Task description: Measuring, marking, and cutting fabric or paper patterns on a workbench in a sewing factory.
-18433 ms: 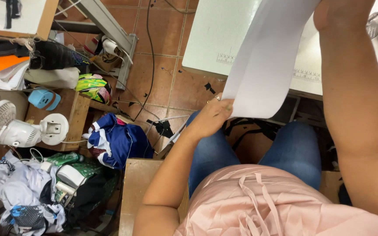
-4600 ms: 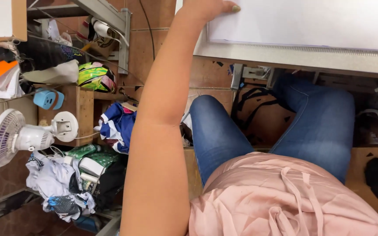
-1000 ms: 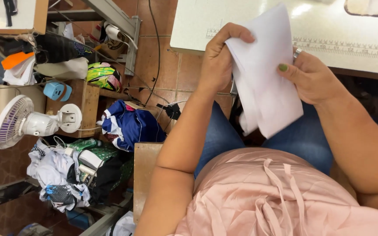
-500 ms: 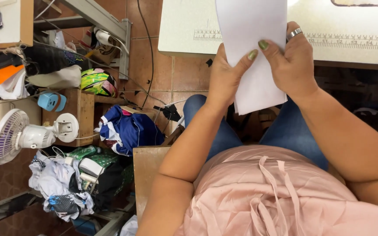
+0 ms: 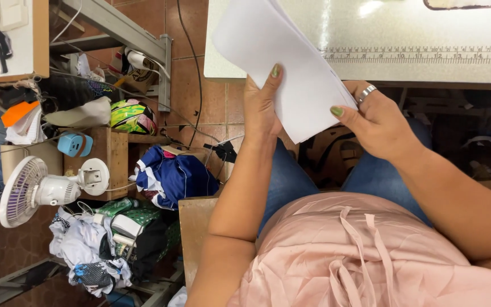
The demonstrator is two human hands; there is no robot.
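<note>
- Head view: since half a second ago the white fabric piece (image 5: pixel 279 62) has tilted towards 11 o'clock over the table edge (image 5: pixel 427 73)
- Left hand (image 5: pixel 261 105) and right hand (image 5: pixel 379 122), fingers closed, pinch its lower end
- At 9 o'clock, a wooden crate (image 5: pixel 117 165) beside a blue garment (image 5: pixel 174 176), its contents unclear

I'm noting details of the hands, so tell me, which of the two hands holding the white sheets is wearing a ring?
The right hand wears a silver ring; the left hand, also gripping the white sheets, shows none.
</note>
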